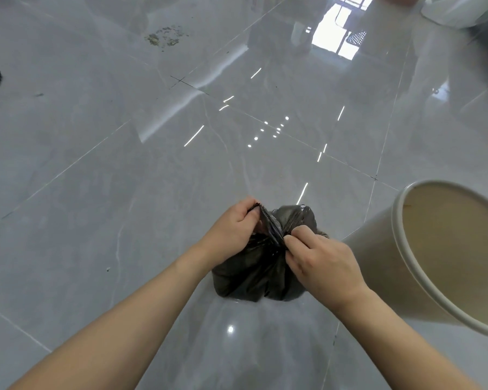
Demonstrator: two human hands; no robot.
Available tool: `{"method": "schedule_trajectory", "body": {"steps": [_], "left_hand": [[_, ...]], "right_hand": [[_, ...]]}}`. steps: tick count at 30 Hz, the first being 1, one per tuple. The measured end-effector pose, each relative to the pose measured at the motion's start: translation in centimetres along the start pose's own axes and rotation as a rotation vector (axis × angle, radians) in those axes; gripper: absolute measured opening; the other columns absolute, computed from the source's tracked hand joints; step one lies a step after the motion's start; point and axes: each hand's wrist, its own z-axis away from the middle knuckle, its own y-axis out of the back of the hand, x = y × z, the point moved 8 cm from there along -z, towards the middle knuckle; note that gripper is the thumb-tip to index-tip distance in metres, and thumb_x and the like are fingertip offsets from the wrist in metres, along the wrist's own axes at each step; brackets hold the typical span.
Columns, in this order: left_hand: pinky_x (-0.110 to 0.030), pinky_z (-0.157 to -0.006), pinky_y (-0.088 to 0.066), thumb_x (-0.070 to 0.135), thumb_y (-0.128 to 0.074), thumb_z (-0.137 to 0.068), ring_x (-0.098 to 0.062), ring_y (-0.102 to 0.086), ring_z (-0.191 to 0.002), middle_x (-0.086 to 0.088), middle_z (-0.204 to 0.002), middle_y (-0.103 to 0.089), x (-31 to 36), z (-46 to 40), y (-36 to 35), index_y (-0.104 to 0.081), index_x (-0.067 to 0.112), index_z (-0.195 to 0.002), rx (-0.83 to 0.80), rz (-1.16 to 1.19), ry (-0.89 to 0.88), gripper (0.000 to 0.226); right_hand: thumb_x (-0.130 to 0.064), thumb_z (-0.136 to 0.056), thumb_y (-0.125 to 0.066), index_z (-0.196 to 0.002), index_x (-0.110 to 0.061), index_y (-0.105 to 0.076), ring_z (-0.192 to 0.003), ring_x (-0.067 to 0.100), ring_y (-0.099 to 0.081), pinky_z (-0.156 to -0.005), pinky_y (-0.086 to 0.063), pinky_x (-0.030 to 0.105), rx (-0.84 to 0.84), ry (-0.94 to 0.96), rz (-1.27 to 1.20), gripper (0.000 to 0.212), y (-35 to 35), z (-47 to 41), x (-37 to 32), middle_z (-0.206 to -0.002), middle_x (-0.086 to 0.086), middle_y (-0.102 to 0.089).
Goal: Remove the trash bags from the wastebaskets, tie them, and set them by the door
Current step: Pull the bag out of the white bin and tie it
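Step in hand: tying the bag, judging by the grip. Everything below is placed relative to the black trash bag [254, 271], which sits on the grey tile floor [96, 164] low in the centre of the view.

Far upper left of the bag: a scatter of crumbs [165, 36] on the tiles; not part of this step.

Left of the bag's top: left hand [231, 226] closed on a flap of the bag mouth, pulling it up and outward. The flap looks taut.

Right of the bag's top: right hand [319, 263] pinched shut on the other gathered part of the mouth, at the neck. The hands are close together, one on each side of the twist.

Right of the bag, almost touching it: a beige wastebasket [378, 263], no liner visible inside, so this bag is most likely out of it.

To do it well, in my view:
- keep the bag resting on the floor so its weight doesn't fight the knot
- take equal lengths in both tails, squeeze the air out first
- cross, tuck and cinch low at the neck
- thin film, so pull steadily, no jerks, or it may tear

No door is visible from here.
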Motion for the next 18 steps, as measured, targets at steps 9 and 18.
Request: {"method": "schedule_trajectory", "body": {"steps": [9,18], "left_hand": [[-0.028,-0.061,-0.046,0.014,-0.041,-0.100,-0.014,-0.056,-0.054,-0.006,-0.057,-0.060,-1.5,0.1,-1.3,-0.060,0.003,-0.087,-0.042,0.031,0.202,0.025],[-0.021,-0.082,-0.049,0.014,-0.069,-0.080,-0.009,-0.061,-0.089,0.003,-0.098,-0.067,-2.3,3.0,-0.5,-0.058,0.017,-0.107,-0.136,0.103,0.167,0.028]], "right_hand": [[-0.007,-0.092,-0.053,-0.098,-0.011,-0.061,-0.055,0.021,-0.059,-0.045,-0.047,0.032,0.120,0.077,-0.177,0.011,1.1,-0.6,-1.1,-0.098,0.002,-0.068],[-0.021,-0.074,-0.059,-0.078,-0.019,-0.066,-0.066,0.015,-0.065,-0.054,-0.054,0.032,-0.049,-0.248,-0.482,0.008,-0.2,-1.3,1.9,-0.087,-0.010,-0.069]]}}
